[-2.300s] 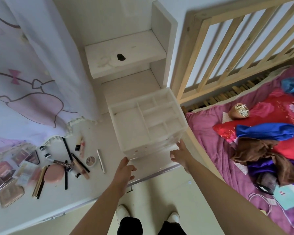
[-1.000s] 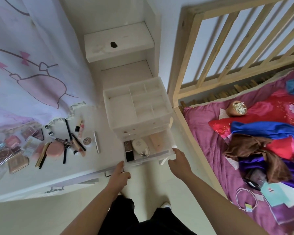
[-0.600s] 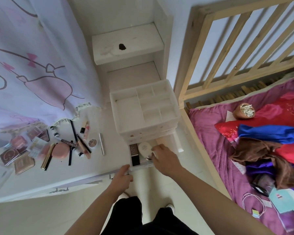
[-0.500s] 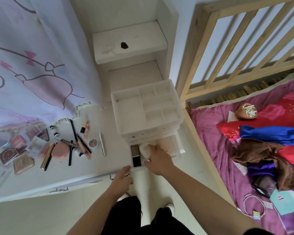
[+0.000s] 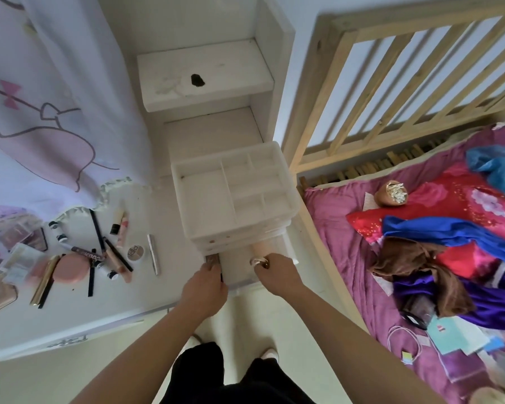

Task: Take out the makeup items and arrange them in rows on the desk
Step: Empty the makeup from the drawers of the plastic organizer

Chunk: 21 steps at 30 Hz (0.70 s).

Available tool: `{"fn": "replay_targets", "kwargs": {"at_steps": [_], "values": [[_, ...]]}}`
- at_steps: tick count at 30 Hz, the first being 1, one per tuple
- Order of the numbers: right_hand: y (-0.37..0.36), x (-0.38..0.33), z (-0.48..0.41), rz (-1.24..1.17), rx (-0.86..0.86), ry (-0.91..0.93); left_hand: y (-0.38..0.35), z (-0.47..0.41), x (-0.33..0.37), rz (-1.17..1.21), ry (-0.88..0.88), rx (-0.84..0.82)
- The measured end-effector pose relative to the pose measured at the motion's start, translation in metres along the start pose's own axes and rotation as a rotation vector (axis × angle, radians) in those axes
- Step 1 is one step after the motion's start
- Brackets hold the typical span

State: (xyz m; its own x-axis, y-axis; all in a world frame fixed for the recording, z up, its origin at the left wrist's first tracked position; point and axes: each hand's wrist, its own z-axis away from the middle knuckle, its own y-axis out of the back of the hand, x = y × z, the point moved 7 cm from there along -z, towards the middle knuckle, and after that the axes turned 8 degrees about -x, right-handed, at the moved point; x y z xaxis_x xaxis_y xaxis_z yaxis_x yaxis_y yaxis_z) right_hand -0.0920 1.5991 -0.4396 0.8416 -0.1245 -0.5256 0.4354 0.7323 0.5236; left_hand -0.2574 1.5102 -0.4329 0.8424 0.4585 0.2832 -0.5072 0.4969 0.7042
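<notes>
Drawer (image 5: 239, 272) at the bottom of the white organizer (image 5: 231, 199) stands pulled out toward the person, at the desk's (image 5: 172, 243) six o'clock edge. The left hand (image 5: 204, 290) curls its fingers onto a dark palette (image 5: 212, 259) at the drawer's nine o'clock end. The right hand (image 5: 274, 275) pinches a pale compact (image 5: 258, 261) between thumb and fingers, just at six o'clock of a peach tube (image 5: 260, 247) lying in the drawer. At nine o'clock of the organizer, loose makeup lies on the desk: a silver tube (image 5: 154, 258), a small round pot (image 5: 135, 253) whose lid lettering is too blurred to read, a brown pencil (image 5: 83, 253) with unreadable print, a pink compact (image 5: 70, 268) and a gold stick (image 5: 44, 279). At three o'clock is a bed (image 5: 347, 258).
</notes>
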Motion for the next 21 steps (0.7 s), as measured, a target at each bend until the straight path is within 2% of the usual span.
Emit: {"fn": "replay_targets", "kwargs": {"at_steps": [3,6,11,14,17,21], "values": [[0.013,0.014,0.006,0.082,0.037,0.011,-0.007,-0.013,0.019,-0.121,0.120,-0.082],[0.023,0.023,0.011,0.078,0.100,0.024,-0.011,-0.020,0.035,-0.111,0.190,-0.087],[0.027,0.046,0.020,-0.190,0.193,-0.022,-0.016,-0.030,0.052,-0.111,0.003,0.047],[0.023,0.063,0.032,-0.327,0.219,-0.063,-0.022,-0.031,0.046,-0.100,0.039,0.073],[0.012,0.074,0.042,-0.453,0.201,-0.093,-0.031,-0.033,0.043,-0.054,0.101,0.021],[0.021,0.078,0.042,-0.564,0.225,-0.095,-0.025,-0.044,0.052,0.149,0.100,0.097]]}}
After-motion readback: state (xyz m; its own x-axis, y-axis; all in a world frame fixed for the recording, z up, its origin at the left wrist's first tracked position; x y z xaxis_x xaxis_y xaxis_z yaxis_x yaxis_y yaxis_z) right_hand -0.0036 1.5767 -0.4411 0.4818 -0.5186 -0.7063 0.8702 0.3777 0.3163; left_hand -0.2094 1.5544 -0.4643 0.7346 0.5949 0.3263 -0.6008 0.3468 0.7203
